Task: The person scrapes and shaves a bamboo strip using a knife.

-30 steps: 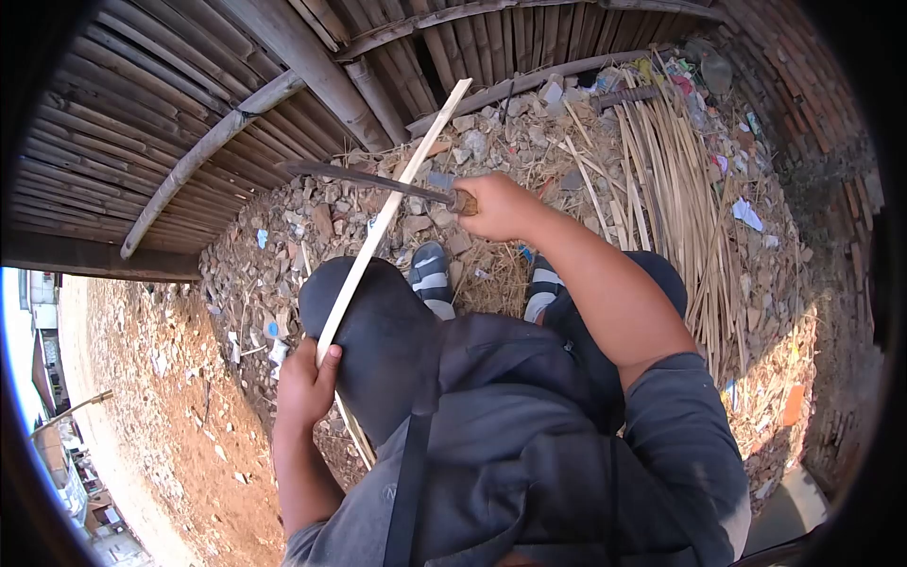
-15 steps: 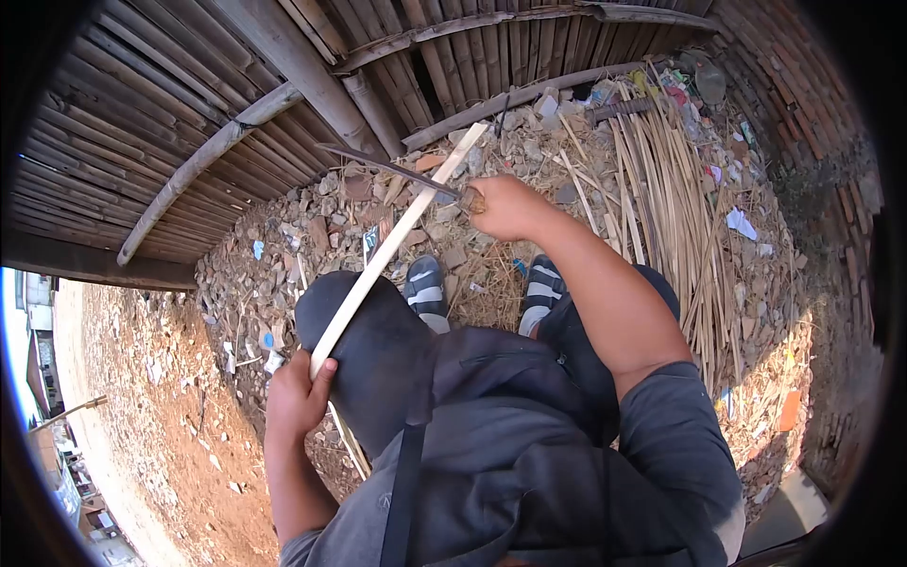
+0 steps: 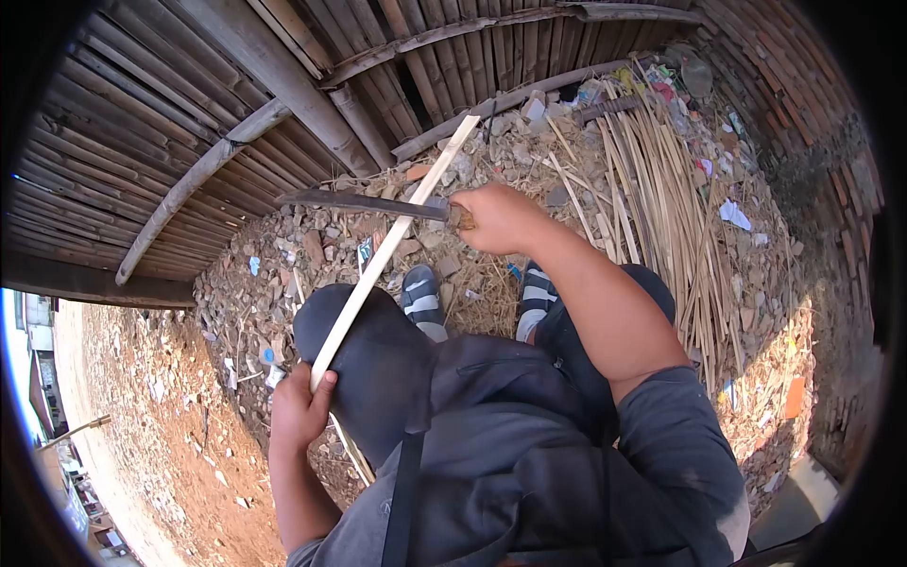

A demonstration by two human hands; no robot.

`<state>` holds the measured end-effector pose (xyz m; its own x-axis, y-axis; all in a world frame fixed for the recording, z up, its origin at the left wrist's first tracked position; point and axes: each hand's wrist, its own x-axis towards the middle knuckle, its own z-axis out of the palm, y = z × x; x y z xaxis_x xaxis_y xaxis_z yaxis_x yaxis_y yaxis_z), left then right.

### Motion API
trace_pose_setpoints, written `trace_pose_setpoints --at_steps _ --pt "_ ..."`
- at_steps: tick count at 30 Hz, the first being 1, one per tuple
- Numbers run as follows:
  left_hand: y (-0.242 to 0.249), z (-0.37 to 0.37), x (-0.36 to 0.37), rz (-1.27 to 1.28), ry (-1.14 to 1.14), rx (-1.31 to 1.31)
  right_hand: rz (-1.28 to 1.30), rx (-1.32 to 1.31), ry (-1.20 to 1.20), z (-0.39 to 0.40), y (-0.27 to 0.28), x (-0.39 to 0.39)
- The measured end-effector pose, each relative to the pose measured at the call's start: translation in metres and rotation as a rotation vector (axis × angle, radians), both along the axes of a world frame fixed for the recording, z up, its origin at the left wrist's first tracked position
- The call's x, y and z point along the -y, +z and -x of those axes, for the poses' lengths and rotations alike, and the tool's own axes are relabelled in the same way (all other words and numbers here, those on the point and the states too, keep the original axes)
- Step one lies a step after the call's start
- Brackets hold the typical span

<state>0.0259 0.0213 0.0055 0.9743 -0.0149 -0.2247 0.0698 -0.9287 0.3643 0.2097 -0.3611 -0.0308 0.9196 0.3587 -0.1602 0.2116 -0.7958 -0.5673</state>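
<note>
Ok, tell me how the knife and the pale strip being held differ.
Colour: the knife has a dark blade, while the strip is pale.
Length: the strip looks longer than the knife.
Pose: the strip slants up and rightward in the picture from the left hand; the knife points leftward from the right hand, crossing the strip.
Shared: both are long and narrow, each gripped near one end.
</note>
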Motion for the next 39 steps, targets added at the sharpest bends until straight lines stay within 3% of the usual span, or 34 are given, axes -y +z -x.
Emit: trace_pose_setpoints --at_steps 1,5,6,13,14,17,22,26,29,32,35,36,39 --pt "-0.003 -0.001 -0.002 0.010 0.002 -0.004 0.049 -0.016 0.072 0.003 0.005 -0.001" --pt "-0.002 0.003 0.000 0.004 0.001 0.038 -0.219 -0.121 -0.223 -0.023 -0.030 0.029" --pt "0.000 0.003 0.001 0.005 0.003 0.036 -0.184 -0.029 -0.221 -0.022 -0.033 0.025" --pt "0.001 0.004 0.002 0.091 0.006 0.008 0.060 0.112 0.080 -0.001 -0.009 0.010" --pt "0.000 0.004 0.000 0.107 0.009 0.005 -0.055 -0.025 -0.052 -0.012 -0.018 0.019" --pt "0.003 -0.001 -0.001 0.078 0.015 -0.005 -0.228 0.006 -0.254 -0.023 -0.040 0.033" --pt "0.002 -0.006 -0.005 0.160 0.007 -0.043 0.014 0.165 -0.035 0.006 -0.004 0.006" --pt "0.001 -0.003 -0.007 0.139 0.019 -0.052 -0.328 0.022 -0.357 -0.031 -0.050 0.044" --pt "0.006 -0.004 -0.008 0.108 0.012 -0.062 -0.303 0.051 -0.366 -0.033 -0.045 0.046" --pt "0.004 -0.005 -0.007 0.174 0.024 -0.091 -0.259 0.146 -0.232 -0.014 -0.022 0.025" --pt "-0.001 -0.011 -0.016 0.277 0.029 -0.159 0.032 0.206 -0.020 -0.004 -0.003 0.021" --pt "-0.002 -0.010 -0.020 0.315 0.034 -0.187 -0.043 0.250 -0.037 -0.014 -0.024 0.030" --pt "0.003 -0.011 -0.023 0.320 0.036 -0.216 -0.360 -0.227 -0.388 -0.024 -0.027 0.038"
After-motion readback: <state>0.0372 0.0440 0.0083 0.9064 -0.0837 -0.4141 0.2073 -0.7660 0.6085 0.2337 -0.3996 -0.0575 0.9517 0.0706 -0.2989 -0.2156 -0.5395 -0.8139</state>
